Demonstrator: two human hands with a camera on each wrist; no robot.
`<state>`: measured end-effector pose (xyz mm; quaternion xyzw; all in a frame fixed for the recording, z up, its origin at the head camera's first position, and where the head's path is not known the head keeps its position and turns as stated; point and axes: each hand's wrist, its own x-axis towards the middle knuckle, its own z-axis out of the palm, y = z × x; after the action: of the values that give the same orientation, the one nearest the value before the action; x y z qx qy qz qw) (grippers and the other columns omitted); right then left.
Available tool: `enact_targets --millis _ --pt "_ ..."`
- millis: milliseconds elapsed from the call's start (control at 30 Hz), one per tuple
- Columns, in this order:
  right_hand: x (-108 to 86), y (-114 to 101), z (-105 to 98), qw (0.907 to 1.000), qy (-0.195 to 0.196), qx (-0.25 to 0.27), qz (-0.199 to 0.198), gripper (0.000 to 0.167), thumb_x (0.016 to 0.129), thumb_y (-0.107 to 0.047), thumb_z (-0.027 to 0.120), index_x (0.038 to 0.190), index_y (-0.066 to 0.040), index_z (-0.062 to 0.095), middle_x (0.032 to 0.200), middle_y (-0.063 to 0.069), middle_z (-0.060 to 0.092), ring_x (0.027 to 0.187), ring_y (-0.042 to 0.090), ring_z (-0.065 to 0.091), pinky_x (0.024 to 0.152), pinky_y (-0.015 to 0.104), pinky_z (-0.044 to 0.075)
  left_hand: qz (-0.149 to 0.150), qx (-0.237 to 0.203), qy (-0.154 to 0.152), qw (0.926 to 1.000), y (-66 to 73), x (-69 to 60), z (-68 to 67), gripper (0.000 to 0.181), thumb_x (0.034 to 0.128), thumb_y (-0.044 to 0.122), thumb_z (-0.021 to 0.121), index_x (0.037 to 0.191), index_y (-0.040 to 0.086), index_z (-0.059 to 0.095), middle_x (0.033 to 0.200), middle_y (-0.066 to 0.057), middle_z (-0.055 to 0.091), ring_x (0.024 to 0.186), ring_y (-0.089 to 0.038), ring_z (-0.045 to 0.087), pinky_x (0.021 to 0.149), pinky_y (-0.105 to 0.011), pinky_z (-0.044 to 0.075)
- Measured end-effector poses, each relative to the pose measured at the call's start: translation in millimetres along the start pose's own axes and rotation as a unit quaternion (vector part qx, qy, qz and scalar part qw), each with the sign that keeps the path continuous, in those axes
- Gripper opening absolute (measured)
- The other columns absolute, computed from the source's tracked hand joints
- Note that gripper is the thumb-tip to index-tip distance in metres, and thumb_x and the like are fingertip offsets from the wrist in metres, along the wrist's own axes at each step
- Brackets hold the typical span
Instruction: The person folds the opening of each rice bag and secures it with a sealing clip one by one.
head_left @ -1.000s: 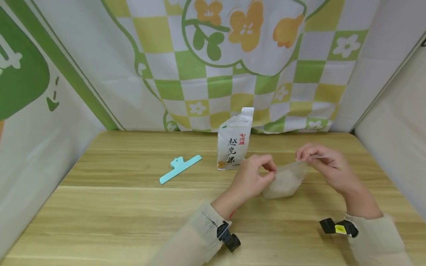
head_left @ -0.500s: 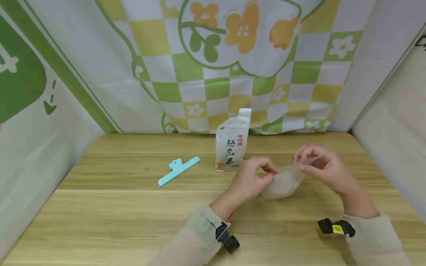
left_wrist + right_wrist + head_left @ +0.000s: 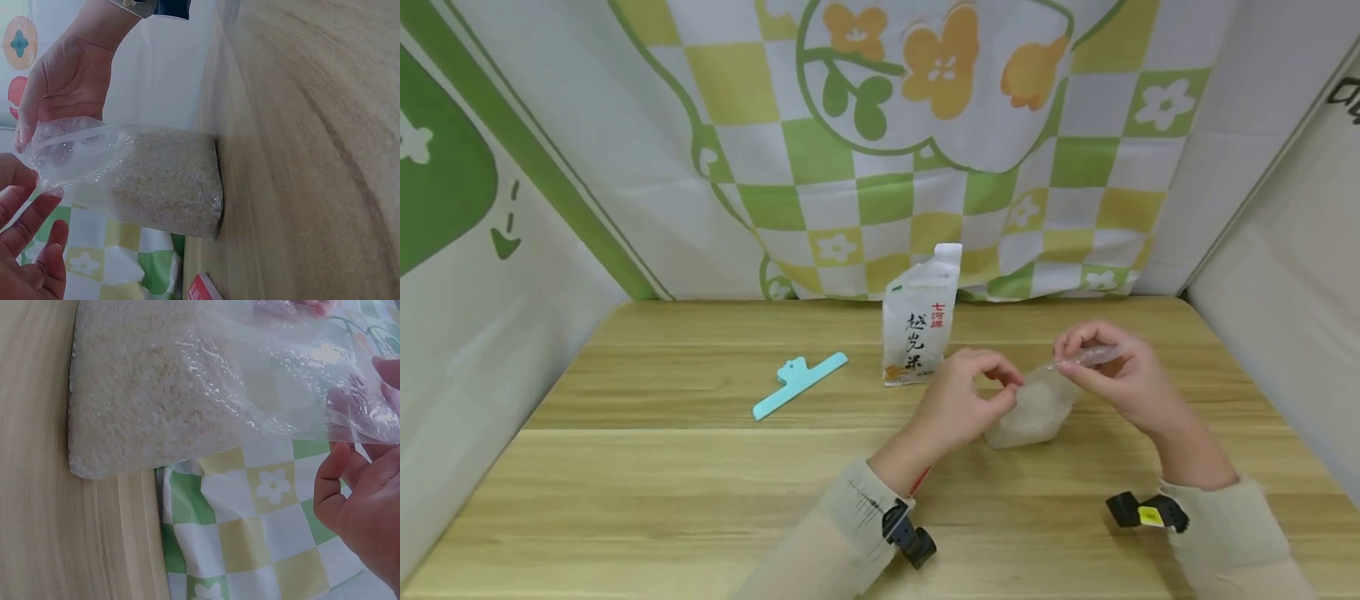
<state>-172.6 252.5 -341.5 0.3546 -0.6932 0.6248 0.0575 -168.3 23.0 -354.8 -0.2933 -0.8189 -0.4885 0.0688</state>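
Note:
A clear plastic bag of white rice (image 3: 1032, 410) stands on the table between the two hands. My left hand (image 3: 966, 396) pinches its upper left edge between thumb and forefinger. At the upper right, my right hand (image 3: 1120, 375) holds the bag's top between thumb and fingers, where the plastic is folded over. The left wrist view shows the rice (image 3: 169, 181) filling the lower part of the bag, with loose film above. Seen from the right wrist, the rice bag (image 3: 144, 394) has clear film running up to my right hand (image 3: 365, 500).
Behind my left hand stands a white printed paper bag (image 3: 920, 321). A light blue clip (image 3: 801, 386) lies on the wooden table (image 3: 662, 500) to the left. A checked cloth (image 3: 827, 167) hangs along the table's back edge.
My right hand has shifted slightly left and the film at the bag's top lies lower, folded over. My left hand keeps its pinch. The whole head view has shifted a little.

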Motion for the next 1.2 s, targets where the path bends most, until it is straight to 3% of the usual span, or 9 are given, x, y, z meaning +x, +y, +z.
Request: enact_targets --millis 233,533,800,1000,1200 --pt "0.9 3 -2 0.9999 0.006 -0.007 -0.004 0.022 0.087 0.023 0.055 0.089 0.001 0.056 0.097 0.001 0.064 0.095 0.014 0.059 0.080 0.021 0.051 -0.033 0.015 0.002 0.9993 4.0 10.7 0.0 0.020 0.0960 0.031 0.066 0.086 0.015 0.074 0.089 0.005 0.074 0.091 -0.007 0.063 0.085 -0.025 0.051" --pt "-1.9 9 -7 0.9998 -0.011 -0.003 -0.014 0.019 0.091 0.018 0.056 0.091 -0.001 0.057 0.101 0.000 0.064 0.099 0.013 0.058 0.082 0.020 0.051 -0.091 -0.024 -0.039 0.9948 7.8 20.7 5.1 0.025 0.0899 0.036 0.073 0.078 0.017 0.062 0.079 0.007 0.064 0.078 -0.002 0.058 0.070 -0.015 0.048" --pt "-1.2 8 -7 0.9996 -0.017 0.010 -0.019 0.019 0.091 0.018 0.055 0.091 0.000 0.058 0.101 0.002 0.063 0.099 0.015 0.057 0.083 0.022 0.050 -0.097 -0.046 -0.043 0.9932 7.5 23.2 6.8 0.019 0.0888 0.029 0.075 0.097 0.013 0.071 0.084 0.003 0.068 0.075 -0.002 0.057 0.066 -0.015 0.048" --pt "-0.5 4 -5 0.9999 -0.002 -0.013 0.000 0.023 0.087 0.023 0.054 0.091 0.001 0.058 0.100 0.001 0.064 0.098 0.014 0.059 0.082 0.020 0.051 -0.097 -0.043 -0.048 0.9932 7.1 24.6 6.5 0.015 0.0893 0.026 0.075 0.091 0.011 0.074 0.084 0.003 0.071 0.074 -0.001 0.058 0.067 -0.014 0.048" --pt "-1.0 1 -4 0.9969 0.031 -0.061 0.039 0.018 0.090 0.014 0.060 0.102 0.001 0.062 0.099 -0.003 0.068 0.092 0.007 0.064 0.077 0.016 0.054 -0.096 -0.044 -0.040 0.9936 5.9 23.8 7.2 0.012 0.0890 0.023 0.075 0.091 0.011 0.074 0.084 0.003 0.071 0.074 -0.001 0.059 0.067 -0.014 0.049"
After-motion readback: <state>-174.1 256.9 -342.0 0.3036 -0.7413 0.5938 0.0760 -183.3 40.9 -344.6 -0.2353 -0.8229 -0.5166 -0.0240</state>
